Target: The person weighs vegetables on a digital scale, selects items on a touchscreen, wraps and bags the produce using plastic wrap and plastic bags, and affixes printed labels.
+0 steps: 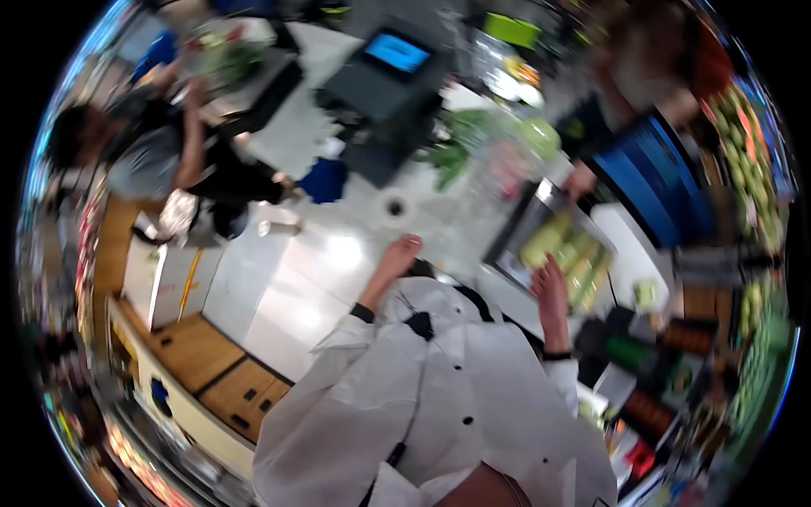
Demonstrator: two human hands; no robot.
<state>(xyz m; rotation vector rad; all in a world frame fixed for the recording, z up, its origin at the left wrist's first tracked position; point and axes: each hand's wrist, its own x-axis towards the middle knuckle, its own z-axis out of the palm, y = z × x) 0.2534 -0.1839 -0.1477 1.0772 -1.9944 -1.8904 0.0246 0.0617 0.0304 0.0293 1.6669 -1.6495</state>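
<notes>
My left hand [397, 258] is over the pale counter [329, 249], its fingers curled together with nothing visible in them. Long pale-green vegetables in clear plastic [568, 253] lie on a metal tray [507, 241] at the right. At their near-left side is my right hand [551, 296], its fingers slightly apart and raised; whether they touch the plastic is too blurred to tell. Another person's hand [579, 182] is at the tray's far edge. Beyond the tray, leafy greens [452, 150] and a clear bag of produce [507, 165] rest on the counter.
A dark device with a lit screen [397, 52] stands ahead. A large monitor [655, 182] overhangs the right side. A person in dark clothes [152, 160] is at the left, near bagged greens [228, 59]. Another person [655, 59] is across at the right. Wooden cabinets [207, 363] stand lower left.
</notes>
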